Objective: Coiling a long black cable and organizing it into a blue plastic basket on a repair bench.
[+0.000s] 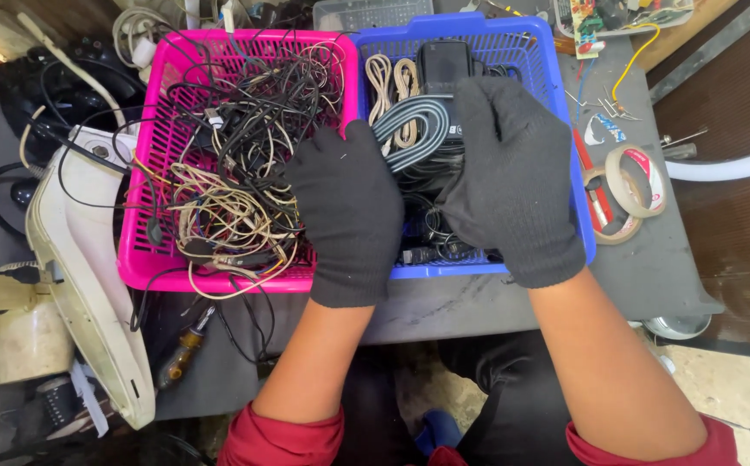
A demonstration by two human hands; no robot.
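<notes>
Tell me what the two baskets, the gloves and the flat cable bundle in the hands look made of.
Pink basket and blue basket: moulded plastic, slightly glossy, with slotted lattice walls. The gloves on the left hand and right hand: black knitted fabric, matte, with visible ribbing at the cuffs. Flat cable bundle: probably rubbery plastic sheathing, grey with dark stripes and a soft sheen.

Pink basket (155, 233) at left holds tangled wires (237, 155). Tape rolls (630, 185) lie right of the baskets. A screwdriver (183, 349) lies near left, beside a cream housing (90, 285). A circuit board (617, 17) sits far right.
</notes>
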